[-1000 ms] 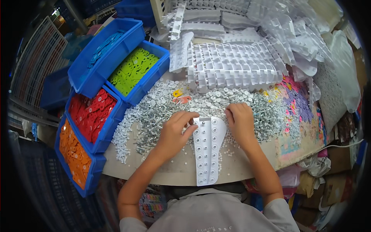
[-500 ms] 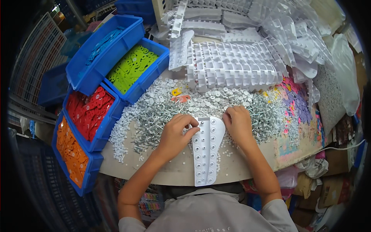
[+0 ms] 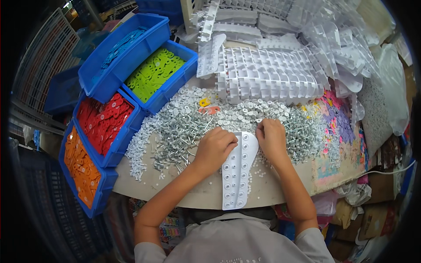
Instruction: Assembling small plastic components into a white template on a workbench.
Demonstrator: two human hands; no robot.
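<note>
A long white plastic panel (image 3: 238,175) lies lengthwise in front of me, wider at its far end, with rows of round studs along both sides of a central channel. My left hand (image 3: 215,150) is over its upper left edge, fingers pinched together above the channel; anything between them is too small to make out. Just right of the panel's far end, my right hand (image 3: 272,139) has its fingers curled and pressed together beside the white round caps (image 3: 245,109). Whatever it may hold is hidden. Loose metal pins (image 3: 180,133) are heaped beyond my left hand.
Blue bins at the left hold red (image 3: 105,120), orange (image 3: 81,168), green (image 3: 155,72) and blue flat pieces. White moulded panels (image 3: 272,74) are stacked at the back. More pins (image 3: 302,129) and purple pieces (image 3: 340,120) lie to the right, near a clear plastic bag (image 3: 392,87).
My left hand has moved right, from the panel's left edge to over its channel, and its fingers have drawn closer together. The whole view has shifted slightly.
</note>
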